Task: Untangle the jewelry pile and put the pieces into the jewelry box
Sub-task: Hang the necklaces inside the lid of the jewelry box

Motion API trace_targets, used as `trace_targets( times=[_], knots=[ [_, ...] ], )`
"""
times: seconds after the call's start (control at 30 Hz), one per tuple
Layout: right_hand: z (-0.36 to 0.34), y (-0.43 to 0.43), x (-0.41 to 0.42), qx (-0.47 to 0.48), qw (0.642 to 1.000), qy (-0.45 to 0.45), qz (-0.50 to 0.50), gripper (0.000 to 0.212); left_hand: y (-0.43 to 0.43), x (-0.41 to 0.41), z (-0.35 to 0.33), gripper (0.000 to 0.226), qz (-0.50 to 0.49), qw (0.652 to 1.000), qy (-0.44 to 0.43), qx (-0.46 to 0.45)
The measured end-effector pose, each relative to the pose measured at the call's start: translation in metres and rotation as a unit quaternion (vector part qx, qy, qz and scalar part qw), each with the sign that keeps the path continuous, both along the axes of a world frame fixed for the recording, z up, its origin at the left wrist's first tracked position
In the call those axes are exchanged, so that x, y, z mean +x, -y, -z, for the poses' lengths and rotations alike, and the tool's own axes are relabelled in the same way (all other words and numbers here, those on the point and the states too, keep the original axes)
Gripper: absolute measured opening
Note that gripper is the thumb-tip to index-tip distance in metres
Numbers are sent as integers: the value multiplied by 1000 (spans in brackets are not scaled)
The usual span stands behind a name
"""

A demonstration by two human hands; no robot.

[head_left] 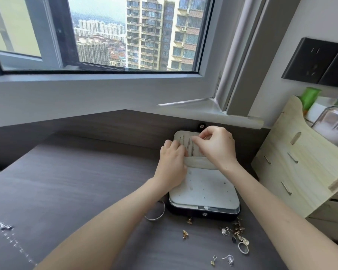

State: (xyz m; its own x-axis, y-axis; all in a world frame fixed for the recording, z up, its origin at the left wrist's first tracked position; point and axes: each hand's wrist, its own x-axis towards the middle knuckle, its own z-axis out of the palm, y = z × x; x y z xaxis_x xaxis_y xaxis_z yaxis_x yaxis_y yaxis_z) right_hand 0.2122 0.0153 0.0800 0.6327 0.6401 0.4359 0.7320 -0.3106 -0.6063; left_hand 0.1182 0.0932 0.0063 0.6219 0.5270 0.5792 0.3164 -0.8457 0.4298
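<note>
Head cam: I see the jewelry box [203,190] open on the desk [86,182], both hands up at its raised lid. The right hand [215,145] pinches a thin chain [191,151]. The left hand [172,164] curls against the lid's left edge, and I can't tell its grip. Loose pieces [240,234] lie by the box's front.

Open jewelry box [203,191]; loose jewelry pieces [238,233] just beside.
</note>
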Motion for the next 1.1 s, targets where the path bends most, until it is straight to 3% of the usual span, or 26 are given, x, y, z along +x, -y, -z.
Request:
trace_targets(
  times=[0.13, 0.27, 0.47, 0.63, 0.9, 1.1],
  knots=[
    [-6, 23, -37, -2, 998, -18, -56, 16, -1, -18, -11, 51, 3, 997, -59, -55],
    [1, 53, -92, -57, 980, -75, -172, 15, -11, -76, -26, 46, 6, 991, -14, -136],
    [39, 86, -175, -246, 890, -11, -384, 17, -6, -182, -45, 24, -19, 965, -33, -259],
    [59, 91, -208, -250, 892, 24, -375, 25, 19, -238, -52, 24, 7, 952, -62, -299],
    [66, 86, -231, -244, 913, 30, -325, 12, 47, -280, -38, 24, 53, 946, -181, -263],
    [50, 86, -226, -185, 918, -145, -321, 17, 61, -284, -30, 9, 91, 939, -201, -264]
  ],
)
